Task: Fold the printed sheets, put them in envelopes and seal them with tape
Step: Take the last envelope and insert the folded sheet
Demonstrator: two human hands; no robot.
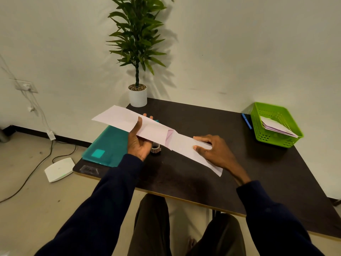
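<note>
Above the dark table (193, 172) I hold two long white paper pieces end to end. My left hand (138, 143) grips the left piece, a folded sheet (120, 117), from below with the thumb on top. My right hand (214, 150) pinches the right piece, a white envelope (186, 146), near its far end. Pinkish lining (169, 136) shows at the envelope's mouth where the two pieces meet. A small roll of tape (156, 147) stands on the table just under the papers, beside my left hand.
A teal folder (108, 145) lies at the table's left edge. A green basket (273, 115) at the back right holds several envelopes (276, 126), with a blue pen (246, 121) beside it. A potted plant (138, 97) stands at the back corner. Clear tape strips (89, 169) stick to the near-left edge.
</note>
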